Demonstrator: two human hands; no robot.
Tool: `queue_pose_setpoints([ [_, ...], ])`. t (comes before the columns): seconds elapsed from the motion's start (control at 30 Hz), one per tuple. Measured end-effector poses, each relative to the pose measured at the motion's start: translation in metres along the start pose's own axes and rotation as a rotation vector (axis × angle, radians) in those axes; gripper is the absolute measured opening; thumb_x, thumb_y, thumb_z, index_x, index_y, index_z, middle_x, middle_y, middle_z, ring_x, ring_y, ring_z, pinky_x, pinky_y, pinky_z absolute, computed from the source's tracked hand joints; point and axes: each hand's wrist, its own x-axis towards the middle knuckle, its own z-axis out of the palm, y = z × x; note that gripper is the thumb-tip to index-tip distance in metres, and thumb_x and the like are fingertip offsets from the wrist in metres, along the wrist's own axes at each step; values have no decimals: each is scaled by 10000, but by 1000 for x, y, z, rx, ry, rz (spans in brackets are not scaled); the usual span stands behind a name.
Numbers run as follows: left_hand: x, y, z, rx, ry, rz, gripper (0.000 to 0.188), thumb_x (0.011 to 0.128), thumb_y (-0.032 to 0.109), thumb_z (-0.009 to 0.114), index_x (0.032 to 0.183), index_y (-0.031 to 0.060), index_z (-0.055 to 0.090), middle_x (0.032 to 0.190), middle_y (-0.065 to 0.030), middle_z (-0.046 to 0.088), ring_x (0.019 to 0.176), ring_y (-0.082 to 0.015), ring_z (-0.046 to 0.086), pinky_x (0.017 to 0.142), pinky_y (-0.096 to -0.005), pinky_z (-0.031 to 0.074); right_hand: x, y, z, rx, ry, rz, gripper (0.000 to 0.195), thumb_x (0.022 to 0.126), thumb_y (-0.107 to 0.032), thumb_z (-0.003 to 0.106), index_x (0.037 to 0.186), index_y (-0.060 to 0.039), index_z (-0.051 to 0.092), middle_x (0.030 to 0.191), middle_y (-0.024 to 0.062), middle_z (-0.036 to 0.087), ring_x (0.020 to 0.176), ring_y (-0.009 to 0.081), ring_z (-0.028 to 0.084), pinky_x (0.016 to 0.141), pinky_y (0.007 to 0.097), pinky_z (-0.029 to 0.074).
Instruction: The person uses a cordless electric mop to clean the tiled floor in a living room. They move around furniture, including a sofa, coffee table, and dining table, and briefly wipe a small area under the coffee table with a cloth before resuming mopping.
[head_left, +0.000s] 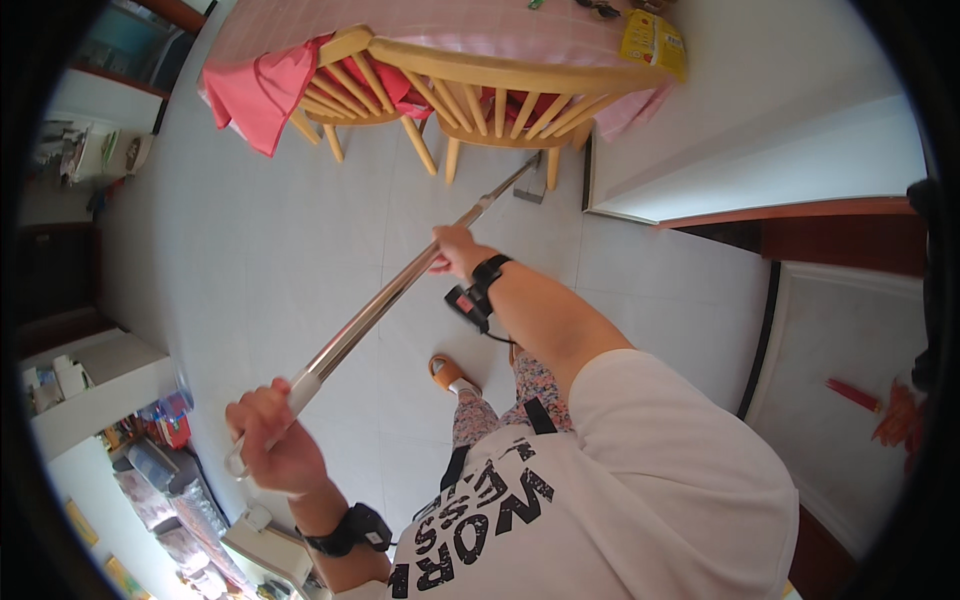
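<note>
A long metal pole (382, 306) of a floor mop runs slantwise across the view. My left hand (274, 439) is closed round its white grip at the lower left, near a loop at the end. Farther along the pole, my right hand (454, 250) grasps the metal shaft. The flat grey mop head (529, 187) rests on the tiled floor (315, 217) beside a front leg of a wooden chair, partly under the seat. Both wrists wear black straps with small devices.
Two wooden spindle-back chairs (517, 71) stand at a table with a pink checked cloth (480, 22). A yellow packet (654, 41) lies at its edge. A white wall corner (637, 180) rises on the right. Shelves and a sofa are at the left.
</note>
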Motion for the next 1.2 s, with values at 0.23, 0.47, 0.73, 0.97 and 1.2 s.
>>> queue_pose_setpoints([
  [0.23, -121, 112, -123, 182, 672, -51, 155, 831, 127, 431, 710, 110, 336, 606, -2, 280, 622, -108, 333, 829, -339, 362, -110, 153, 99, -328, -92, 295, 189, 857, -233, 448, 873, -45, 452, 680, 125, 520, 521, 236, 528, 486, 443, 473],
  [0.47, -187, 186, -111, 172, 911, 163, 236, 746, 135, 479, 547, 133, 352, 549, -19, 315, 578, -170, 366, 682, -329, 374, -199, 225, 133, -426, -102, 348, 601, 791, -209, 594, 1105, 165, 243, 964, 212, 495, 604, 197, 584, 489, 287, 518],
  [0.73, -167, 214, -113, 266, 751, 208, 302, 842, 75, 374, 589, 151, 227, 549, 17, 172, 498, -96, 231, 608, -268, 312, -228, 191, 116, -320, -131, 329, 284, 800, -170, 581, 836, 64, 426, 679, 121, 546, 517, 183, 563, 474, 290, 514],
  [0.97, -112, 122, -124, -19, 438, -48, 225, 845, 138, 460, 676, 145, 313, 605, 19, 295, 569, -103, 345, 755, -344, 380, -166, 164, 51, -210, 100, 229, 196, 782, -168, 594, 737, 10, 524, 621, 94, 557, 449, 175, 532, 413, 279, 487],
  [1.2, -85, 78, -151, 67, 153, -221, 196, 865, 180, 471, 708, 126, 365, 625, 5, 343, 634, -124, 385, 816, -368, 368, -112, 170, 33, -144, 192, 250, 89, 777, -117, 534, 746, -45, 490, 695, 86, 496, 553, 182, 524, 498, 308, 493],
])
